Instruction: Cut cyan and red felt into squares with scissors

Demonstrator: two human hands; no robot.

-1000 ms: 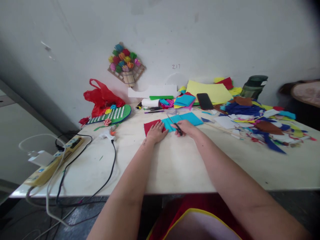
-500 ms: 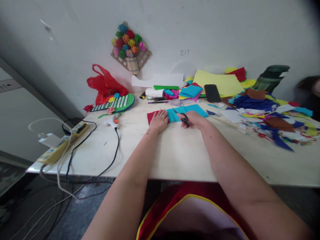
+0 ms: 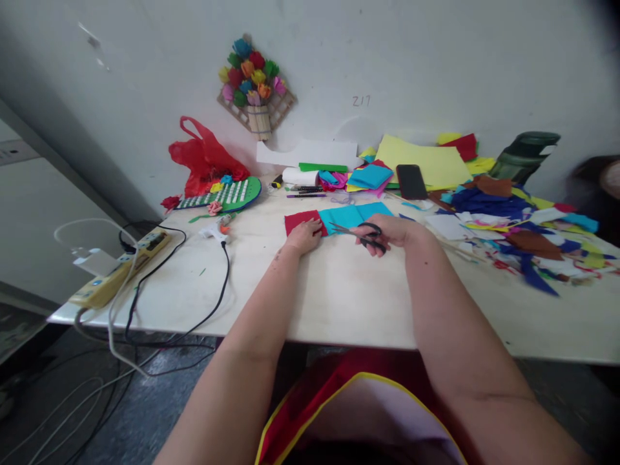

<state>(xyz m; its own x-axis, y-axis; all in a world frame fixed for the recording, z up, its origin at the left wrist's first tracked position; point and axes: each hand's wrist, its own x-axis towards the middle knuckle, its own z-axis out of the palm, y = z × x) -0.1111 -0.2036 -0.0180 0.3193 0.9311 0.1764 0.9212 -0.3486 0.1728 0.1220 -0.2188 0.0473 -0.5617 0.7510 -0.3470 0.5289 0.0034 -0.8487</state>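
Observation:
Flat on the table lie a red piece (image 3: 296, 222) and, joining its right side, a blue piece (image 3: 346, 214), both like crepe paper. My left hand (image 3: 306, 236) rests on the lower right part of the red piece with its fingers stretched out. In my right hand (image 3: 382, 231) are black-handled scissors (image 3: 343, 229), their blades pointing left over the lower edge of the blue piece. The blades look slightly apart. My right hand covers part of the blue piece.
Coloured scraps (image 3: 537, 239) heap up at the right, near a dark bottle (image 3: 520, 158). A phone (image 3: 411, 182) lies behind the blue piece. At the left are a glue gun (image 3: 213, 232), its cord, and a power strip (image 3: 121, 271). A red bag (image 3: 206, 155) stands behind.
My right hand has moved slightly right and turned, so the scissors now point left. My left hand has shifted a little left and down, uncovering more of the red piece.

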